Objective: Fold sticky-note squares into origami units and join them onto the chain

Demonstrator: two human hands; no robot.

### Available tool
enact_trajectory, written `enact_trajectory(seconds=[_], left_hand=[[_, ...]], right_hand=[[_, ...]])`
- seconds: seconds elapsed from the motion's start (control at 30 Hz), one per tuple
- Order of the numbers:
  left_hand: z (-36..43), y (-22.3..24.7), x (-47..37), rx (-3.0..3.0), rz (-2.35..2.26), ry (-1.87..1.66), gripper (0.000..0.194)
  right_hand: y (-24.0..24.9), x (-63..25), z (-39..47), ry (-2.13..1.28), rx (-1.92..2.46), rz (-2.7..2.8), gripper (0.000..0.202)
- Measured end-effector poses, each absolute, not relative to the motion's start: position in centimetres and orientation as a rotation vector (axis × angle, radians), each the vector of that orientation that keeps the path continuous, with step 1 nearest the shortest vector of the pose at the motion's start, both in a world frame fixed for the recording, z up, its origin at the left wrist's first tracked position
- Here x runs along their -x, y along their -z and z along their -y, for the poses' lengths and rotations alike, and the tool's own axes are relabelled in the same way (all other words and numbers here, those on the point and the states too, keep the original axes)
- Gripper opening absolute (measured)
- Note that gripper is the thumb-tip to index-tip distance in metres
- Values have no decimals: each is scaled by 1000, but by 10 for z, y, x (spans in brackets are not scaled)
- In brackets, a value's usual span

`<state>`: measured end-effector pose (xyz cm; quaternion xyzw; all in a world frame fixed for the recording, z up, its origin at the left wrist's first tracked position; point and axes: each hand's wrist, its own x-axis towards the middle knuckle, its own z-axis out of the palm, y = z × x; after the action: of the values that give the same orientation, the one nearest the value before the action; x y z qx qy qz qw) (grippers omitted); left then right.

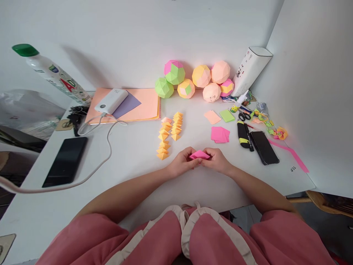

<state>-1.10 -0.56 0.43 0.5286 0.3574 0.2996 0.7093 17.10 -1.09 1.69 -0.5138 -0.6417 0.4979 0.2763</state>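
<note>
A folded piece of pink paper [199, 155] is held between both hands near the table's front middle. My left hand [184, 162] pinches its left end, the thumb lying along the lower edge. On the right end, the fingers of my right hand [216, 160] are closed. Left of the hands stand two columns of folded orange paper pieces [163, 145], one peach piece at the top. Above my right hand lie pink square sheets [220, 134], with peach sheets [212, 117] and green sheets [227, 116] behind them.
Faceted paper balls [201, 76] line the wall. Scissors [244, 116], a glue bottle [240, 101], a cutter [243, 134] and a phone [264, 148] lie at right. At left are a tablet-like black device [65, 162], a white cable, a power bank [111, 101] and a spray can [59, 79].
</note>
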Motion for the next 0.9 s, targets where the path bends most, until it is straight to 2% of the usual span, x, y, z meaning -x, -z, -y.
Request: enact_trajectory(seconds=[0.13,0.37,0.73,0.9], left_hand=[[5,-8,11,-1140,-804,-656,31],[3,-8,9,-1047,-911,-774,36],[1,-3,9,-1055,-838,-760,36],[-1,-2,11,-988,-877,-774,34]], right_hand=[[-18,-171,11,-1242,1409,1691,29],[-23,-171,10,-1395,1342,1580,26],[-25,-171,10,-1436,1311,1579,37],[-23,-172,12,-1266,1282,1635,28]])
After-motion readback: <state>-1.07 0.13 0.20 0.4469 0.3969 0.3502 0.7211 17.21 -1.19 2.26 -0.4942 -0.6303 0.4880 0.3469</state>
